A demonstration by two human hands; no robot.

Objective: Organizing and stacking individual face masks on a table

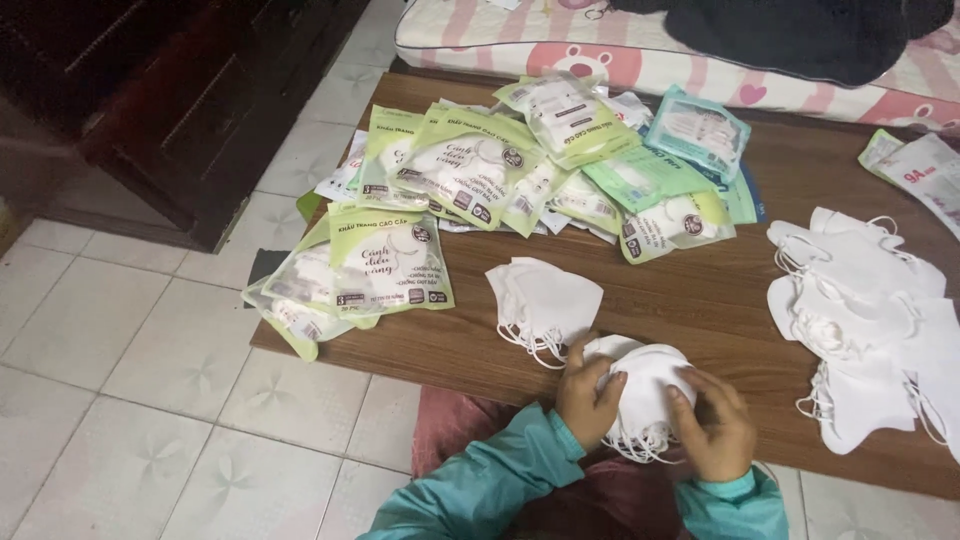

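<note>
While both hands close around it, a stack of white masks (645,385) sits at the near edge of the wooden table (700,290). The left hand (588,398) curls its fingers against the stack's left side; the right hand (715,425) cups the right side, fingers bent over the top. Just beyond the left hand lies a smaller white mask pile (545,300). Farther out past it are green-and-clear packets (470,165). Well off beyond the right hand, loose masks (865,310) are heaped.
</note>
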